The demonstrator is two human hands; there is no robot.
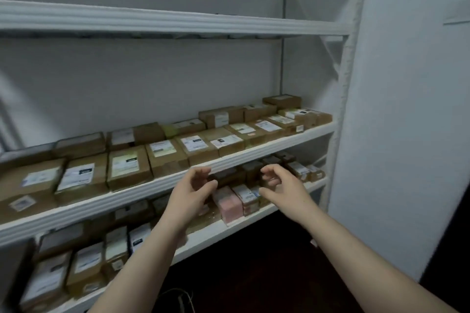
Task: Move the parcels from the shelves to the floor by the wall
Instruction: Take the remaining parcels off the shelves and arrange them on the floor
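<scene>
- Brown parcels (162, 157) crowd the middle shelf (229, 157) and the lower shelf (216, 230), a pink parcel (229, 204) among them; most of the job looks undone.
- Left hand (189, 192) and right hand (282, 185) reach in, loosely open, holding nothing.
- Dark floor (254, 274) below shows no parcels.

Parcel labels (162, 148) too blurred; illegible
</scene>
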